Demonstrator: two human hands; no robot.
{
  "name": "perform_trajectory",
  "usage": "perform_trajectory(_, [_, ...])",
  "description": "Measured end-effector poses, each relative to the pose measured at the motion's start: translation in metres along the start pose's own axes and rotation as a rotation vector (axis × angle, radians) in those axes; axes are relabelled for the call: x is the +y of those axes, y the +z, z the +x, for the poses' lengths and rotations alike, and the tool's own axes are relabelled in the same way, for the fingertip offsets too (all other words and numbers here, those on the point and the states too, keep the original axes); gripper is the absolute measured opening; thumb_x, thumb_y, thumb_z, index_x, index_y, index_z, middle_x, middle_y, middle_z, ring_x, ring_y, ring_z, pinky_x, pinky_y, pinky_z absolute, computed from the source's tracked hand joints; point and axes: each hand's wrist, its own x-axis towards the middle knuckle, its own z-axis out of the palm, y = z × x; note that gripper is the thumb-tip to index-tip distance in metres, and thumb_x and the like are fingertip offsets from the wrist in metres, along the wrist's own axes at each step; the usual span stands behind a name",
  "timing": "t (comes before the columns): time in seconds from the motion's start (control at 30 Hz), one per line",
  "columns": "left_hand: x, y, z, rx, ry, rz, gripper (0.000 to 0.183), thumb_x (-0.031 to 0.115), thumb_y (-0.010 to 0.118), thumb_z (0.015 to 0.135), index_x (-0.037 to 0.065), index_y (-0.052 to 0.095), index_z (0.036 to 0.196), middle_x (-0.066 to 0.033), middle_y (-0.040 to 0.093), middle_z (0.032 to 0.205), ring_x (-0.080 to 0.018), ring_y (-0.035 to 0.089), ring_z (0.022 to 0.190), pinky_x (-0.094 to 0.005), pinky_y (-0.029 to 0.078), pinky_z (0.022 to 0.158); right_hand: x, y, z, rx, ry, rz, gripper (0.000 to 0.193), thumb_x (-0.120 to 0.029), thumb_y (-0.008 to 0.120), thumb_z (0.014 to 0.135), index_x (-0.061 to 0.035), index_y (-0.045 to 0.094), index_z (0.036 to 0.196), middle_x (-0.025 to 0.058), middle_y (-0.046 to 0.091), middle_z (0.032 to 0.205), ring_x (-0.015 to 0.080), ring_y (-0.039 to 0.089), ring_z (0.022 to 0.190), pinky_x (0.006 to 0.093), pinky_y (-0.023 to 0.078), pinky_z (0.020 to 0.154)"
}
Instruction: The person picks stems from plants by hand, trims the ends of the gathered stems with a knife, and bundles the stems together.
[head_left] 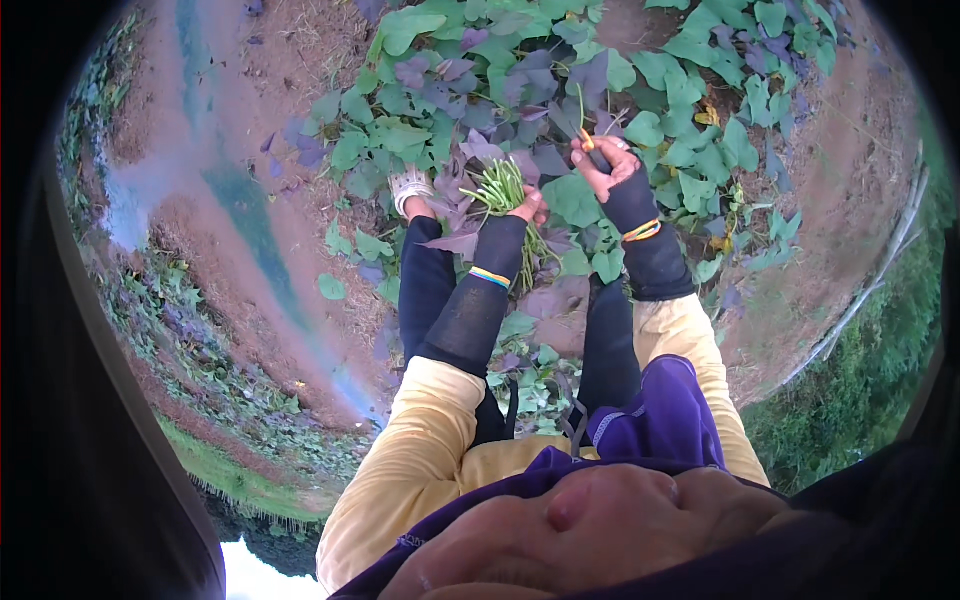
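My left hand [533, 206] is closed around a bunch of leaf stems [497, 187], their pale green cut ends bundled upward and purple leaves hanging beside them. To its right, my right hand [608, 168] is raised over the plants with thumb and fingers pinched together. A single green stem [581, 105] rises from its fingertips. A small orange piece [587, 140] shows at those fingertips; whether it is worn or held I cannot make out. Dark sleeves cover both forearms, with coloured bands [642, 231] round the wrists.
Leafy vines [400, 130], green and purple, spread ahead and around my legs. A light-coloured shoe [410, 187] stands among them at left. Brown soil [290, 70] borders the vines. A pale pole or pipe [890, 265] runs along grass at the far right.
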Motion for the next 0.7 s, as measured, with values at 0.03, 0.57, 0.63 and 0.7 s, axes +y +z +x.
perform_trajectory(0.03, [-0.003,-0.01,0.005,0.013,0.0,0.002,0.022,0.019,0.064,0.089,0.005,0.059,0.106,-0.0024,0.061,0.088,-0.0109,0.057,0.077,-0.0262,0.046,0.07,-0.02,0.011,-0.019,-0.092,-0.038,0.101,0.026,-0.013,0.069,0.08,-0.0023,0.065,0.103,0.0093,0.064,0.092,0.0231,0.062,0.083,0.0317,0.048,0.077])
perform_trajectory(0.57, [-0.012,-0.042,0.019,-0.078,-0.05,-0.265,0.063,0.001,0.054,0.08,0.005,0.036,0.14,-0.0071,0.057,0.099,-0.0231,0.061,0.083,-0.0336,0.051,0.073,0.065,0.019,0.067,-0.304,0.179,-0.224,0.043,-0.034,0.066,0.085,-0.0081,0.059,0.118,0.0102,0.062,0.081,0.0149,0.062,0.071,0.0321,0.049,0.062])
perform_trajectory(0.63, [0.0,-0.03,0.01,-0.045,-0.117,-0.373,0.059,0.001,0.054,0.078,0.003,0.041,0.136,-0.0074,0.056,0.098,-0.025,0.061,0.08,-0.0351,0.051,0.072,0.094,0.046,0.087,-0.301,-0.219,-0.378,0.046,-0.039,0.066,0.083,-0.0106,0.059,0.118,0.0157,0.065,0.087,0.0265,0.065,0.08,0.0388,0.049,0.07])
perform_trajectory(0.7, [0.006,-0.032,0.006,-0.043,-0.112,-0.383,0.059,0.002,0.053,0.079,0.004,0.041,0.136,-0.0075,0.056,0.098,-0.0251,0.061,0.081,-0.0354,0.051,0.072,0.104,0.057,0.104,-0.411,-0.124,-0.452,0.044,-0.039,0.067,0.082,-0.012,0.06,0.115,0.0161,0.065,0.091,0.0313,0.063,0.084,0.0419,0.049,0.073])
